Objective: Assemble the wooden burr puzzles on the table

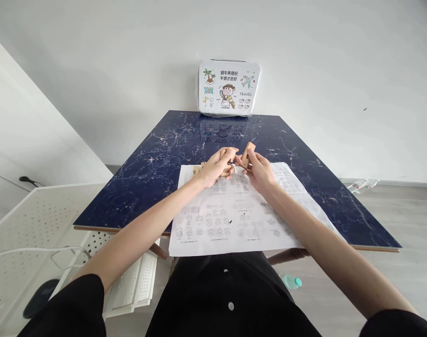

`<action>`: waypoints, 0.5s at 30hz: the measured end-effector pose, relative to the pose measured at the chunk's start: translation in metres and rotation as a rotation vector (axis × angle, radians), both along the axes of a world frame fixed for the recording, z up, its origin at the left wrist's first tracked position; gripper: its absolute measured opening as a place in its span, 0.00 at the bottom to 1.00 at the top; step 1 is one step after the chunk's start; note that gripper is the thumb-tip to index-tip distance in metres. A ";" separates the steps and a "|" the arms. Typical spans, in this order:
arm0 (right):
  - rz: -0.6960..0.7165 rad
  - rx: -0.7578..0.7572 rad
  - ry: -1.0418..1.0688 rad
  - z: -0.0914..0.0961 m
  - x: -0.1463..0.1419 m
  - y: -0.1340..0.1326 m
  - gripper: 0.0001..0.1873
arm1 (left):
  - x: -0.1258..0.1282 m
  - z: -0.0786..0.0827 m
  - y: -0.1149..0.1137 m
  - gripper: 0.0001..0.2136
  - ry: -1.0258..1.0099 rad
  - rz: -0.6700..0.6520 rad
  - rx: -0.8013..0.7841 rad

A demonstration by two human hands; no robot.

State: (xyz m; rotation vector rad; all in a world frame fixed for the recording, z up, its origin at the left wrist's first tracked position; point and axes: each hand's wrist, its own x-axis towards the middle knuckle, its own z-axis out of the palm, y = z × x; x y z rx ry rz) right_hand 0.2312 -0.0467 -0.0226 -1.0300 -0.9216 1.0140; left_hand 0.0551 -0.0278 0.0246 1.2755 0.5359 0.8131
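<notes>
My left hand (217, 167) is closed around some notched wooden puzzle pieces (230, 155), partly hidden by its fingers. Close on its right, my right hand (258, 169) pinches a single wooden puzzle piece (247, 155), a short bar tilted upward. The two hands nearly meet above the far edge of a printed paper sheet (213, 234), which carries rows of small line diagrams. Beside my left hand, a further small wooden block (195, 170) rests at the sheet's far edge; its full shape is hidden.
The sheet lies on a dark blue marble-patterned table (136, 187) and hangs slightly over the near edge. A white cartoon-printed case (229, 88) stands against the wall. At the left is a white perforated rack (34, 215) with a cable. A bottle with a teal cap (292, 282) is below the table.
</notes>
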 end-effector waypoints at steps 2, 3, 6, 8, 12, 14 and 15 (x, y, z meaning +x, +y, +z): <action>-0.008 0.011 0.008 -0.001 0.000 0.001 0.30 | 0.000 0.000 0.001 0.13 0.017 0.010 0.034; -0.008 0.018 0.014 -0.001 0.000 0.002 0.30 | 0.000 -0.001 0.002 0.14 0.021 0.008 0.058; 0.003 0.041 0.003 -0.002 0.001 0.003 0.29 | 0.000 -0.002 0.007 0.15 0.017 0.015 0.110; 0.015 0.053 -0.025 -0.003 0.001 0.003 0.28 | 0.000 -0.004 0.009 0.13 -0.001 0.015 0.106; 0.038 0.068 -0.062 -0.002 0.002 0.003 0.27 | 0.000 -0.007 0.009 0.12 -0.033 -0.049 0.071; 0.031 0.068 -0.052 -0.001 0.003 0.002 0.26 | 0.000 -0.008 0.008 0.14 -0.012 -0.062 0.050; 0.024 0.066 -0.039 -0.001 0.003 0.002 0.26 | 0.000 -0.007 0.006 0.15 0.005 -0.059 0.047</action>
